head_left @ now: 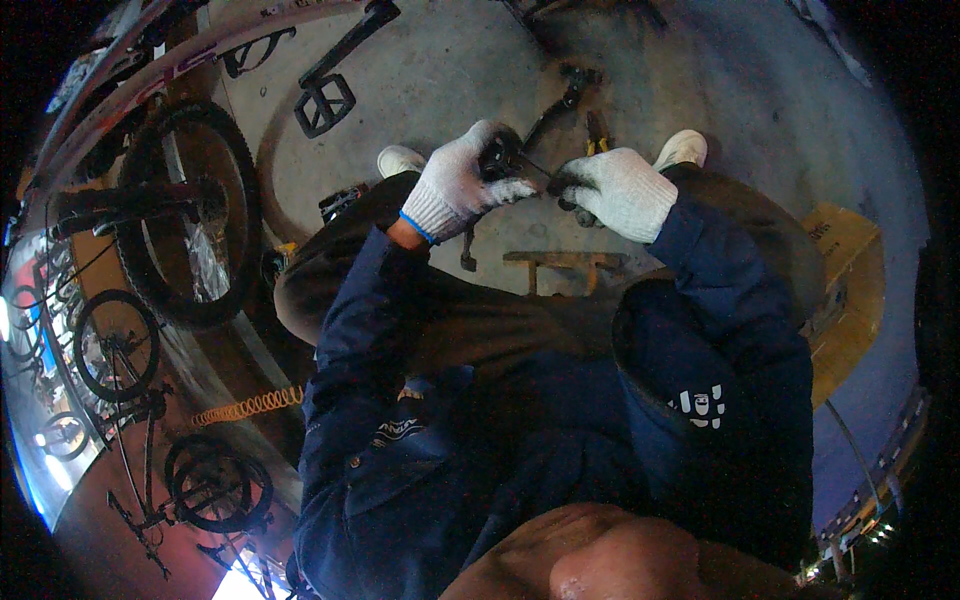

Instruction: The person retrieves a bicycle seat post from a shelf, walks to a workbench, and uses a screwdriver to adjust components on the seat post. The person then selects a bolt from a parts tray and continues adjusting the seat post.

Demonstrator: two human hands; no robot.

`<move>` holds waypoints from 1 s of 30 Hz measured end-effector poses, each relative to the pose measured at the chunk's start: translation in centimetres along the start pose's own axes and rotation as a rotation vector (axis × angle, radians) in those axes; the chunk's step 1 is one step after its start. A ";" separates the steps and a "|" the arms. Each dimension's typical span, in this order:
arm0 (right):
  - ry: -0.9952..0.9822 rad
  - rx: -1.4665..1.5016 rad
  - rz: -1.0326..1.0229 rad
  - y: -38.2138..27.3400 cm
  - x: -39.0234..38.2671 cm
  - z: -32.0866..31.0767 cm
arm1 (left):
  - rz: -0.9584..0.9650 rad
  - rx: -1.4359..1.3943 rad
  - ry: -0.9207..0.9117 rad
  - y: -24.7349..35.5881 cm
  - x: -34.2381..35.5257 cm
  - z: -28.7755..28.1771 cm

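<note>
Both my hands wear white knitted gloves and meet in front of me over the floor. My left hand is closed on a dark round part, whose kind I cannot make out. Pinched in my right hand is a dark tool with a thin shaft; the shaft points at the round part. Whether its tip touches the part is too dim to tell. Just beyond my right hand lies a hand tool with yellow and dark handles. A dark crank-like bar lies beyond my hands.
A bicycle pedal sticks out at the far left, near a bicycle wheel. Below my hands is a small brown wooden piece. Cardboard stands at my right. An orange coiled hose and further bicycles are at left.
</note>
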State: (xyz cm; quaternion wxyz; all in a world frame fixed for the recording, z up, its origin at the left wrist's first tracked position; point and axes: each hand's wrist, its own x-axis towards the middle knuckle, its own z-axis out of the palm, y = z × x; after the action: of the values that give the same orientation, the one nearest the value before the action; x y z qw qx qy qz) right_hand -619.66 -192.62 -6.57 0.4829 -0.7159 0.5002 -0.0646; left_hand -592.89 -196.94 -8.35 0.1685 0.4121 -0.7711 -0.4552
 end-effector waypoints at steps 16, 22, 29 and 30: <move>-0.154 0.692 -0.047 -1.1 -1.1 0.6 | -0.006 -0.214 0.184 3.8 -1.1 -1.8; -0.403 1.087 0.133 -0.6 -0.4 -0.1 | -0.037 -0.326 0.263 3.6 -1.0 -2.6; 0.579 -0.239 -0.194 -1.8 -0.3 1.2 | -0.068 0.042 0.374 3.7 0.1 -1.8; 0.632 -0.171 -0.235 -1.9 -0.2 1.1 | -0.092 -0.041 0.393 3.6 0.1 -1.8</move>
State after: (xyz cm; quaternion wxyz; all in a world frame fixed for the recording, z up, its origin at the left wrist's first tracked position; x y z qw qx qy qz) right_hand -617.89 -191.66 -5.61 0.2315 -0.7509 0.5429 -0.2962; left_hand -593.54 -197.18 -4.36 0.3032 0.5242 -0.6943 -0.3888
